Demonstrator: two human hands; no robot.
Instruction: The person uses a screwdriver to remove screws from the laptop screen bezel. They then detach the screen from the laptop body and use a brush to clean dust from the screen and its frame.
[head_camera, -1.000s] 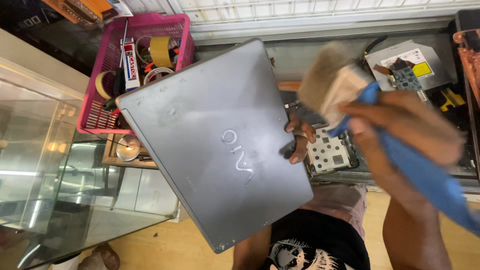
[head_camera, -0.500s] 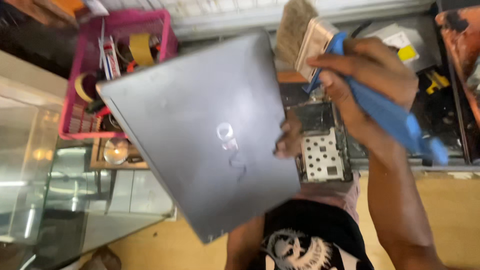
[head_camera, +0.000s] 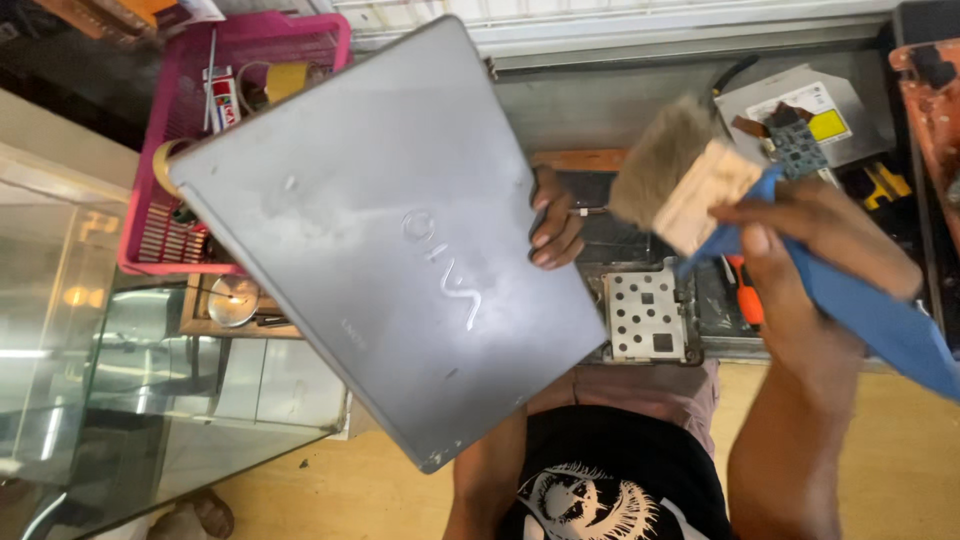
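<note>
- Two labelled items show: a white drive-like box (head_camera: 800, 105) at the top right of the bench (head_camera: 600, 100) with a yellow rectangular sticker and a white sticker on its top face; and a small white-and-red carton (head_camera: 222, 98) standing upright in the pink basket (head_camera: 180, 215) at the top left.
- Basket also holds rolls of yellowish tape; one roll pokes out just past the laptop's left corner.
- Small green-blue circuit board (head_camera: 797, 145) lies against the white box, a dark ribbon cable just beside it.
- Versus half a second ago: brush has come down and away from the top edge, now right of the laptop and level with its middle; laptop tilted more, its top corner nearer the frame's top; the basket is more covered.
- Left hand (head_camera: 553, 222) grips the grey laptop (head_camera: 390, 240) at its right edge, fingers curled over onto the lid, thumb hidden behind. Laptop is closed, held up off the bench, tilted diagonally, lid facing the camera, with dusty smears on it.
- Right hand (head_camera: 815, 235) is closed around the blue handle of a paintbrush (head_camera: 690, 175); tan bristles point up-left, pale wooden ferrule block below them. Brush is near the laptop's right edge, apart from it.
- Under the hands: an opened dark chassis with a perforated metal plate (head_camera: 645, 315), an orange-handled tool (head_camera: 745, 290) just right of it.
- Glass display case (head_camera: 130, 400) at lower left.
</note>
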